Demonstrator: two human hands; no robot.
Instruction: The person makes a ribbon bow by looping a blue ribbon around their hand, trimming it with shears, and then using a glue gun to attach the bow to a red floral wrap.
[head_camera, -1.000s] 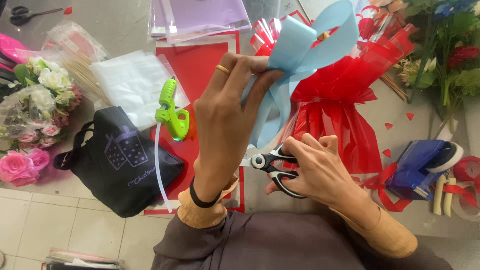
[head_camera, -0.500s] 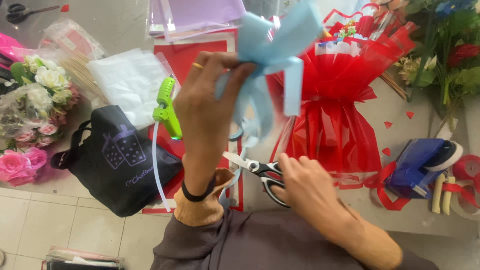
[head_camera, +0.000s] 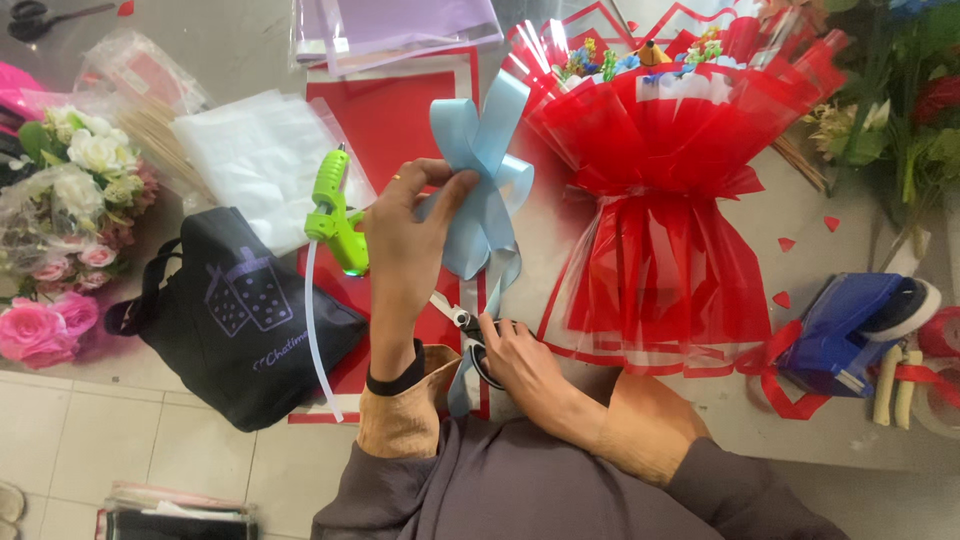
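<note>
L hand (head_camera: 405, 240) grip closed on blue ribbon bow (head_camera: 482, 170); R hand (head_camera: 520, 360) grip closed on scissors (head_camera: 462, 325), red bouquet (head_camera: 665, 190) right of bow

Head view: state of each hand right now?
Left hand: closed, pinching the light blue ribbon bow.
Right hand: closed on the scissors, blades at the ribbon tail.

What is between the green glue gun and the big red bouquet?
In the head view, the left hand pinching a light blue ribbon bow sits between the glue gun and the bouquet.
</note>
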